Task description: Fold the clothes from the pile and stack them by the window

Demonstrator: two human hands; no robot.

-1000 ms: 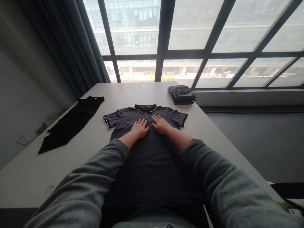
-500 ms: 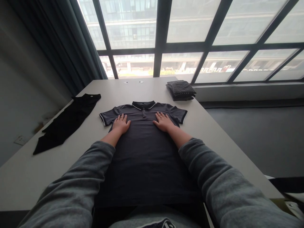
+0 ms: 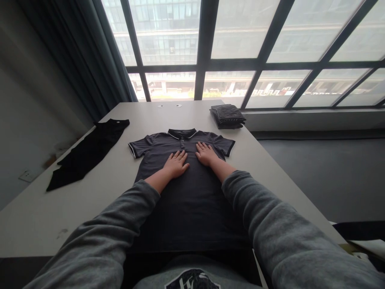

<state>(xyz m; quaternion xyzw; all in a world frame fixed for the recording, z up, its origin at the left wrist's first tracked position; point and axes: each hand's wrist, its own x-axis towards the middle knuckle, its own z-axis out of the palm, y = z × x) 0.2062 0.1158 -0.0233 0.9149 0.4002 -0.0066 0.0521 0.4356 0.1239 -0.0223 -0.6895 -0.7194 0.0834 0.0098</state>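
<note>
A dark grey polo shirt lies spread face up on the white table, its black, white-edged collar toward the window. Both short sleeves, trimmed in black and white, stretch out to the sides. My left hand rests on the middle of the chest just below the buttons, fingers extended. Flat on the right side of the chest is my right hand, its fingers also stretched out. Neither hand grips the fabric. The shirt's lower hem lies close to my body.
To the left lies a black garment, laid out lengthwise. A folded stack of striped dark cloth sits at the table's far right edge. Two round white fittings are set in the far tabletop. Windows and a curtain stand behind.
My left hand has slid right, from the left side of the chest to its middle. My right hand stays nearly in place. The view has tilted slightly.
</note>
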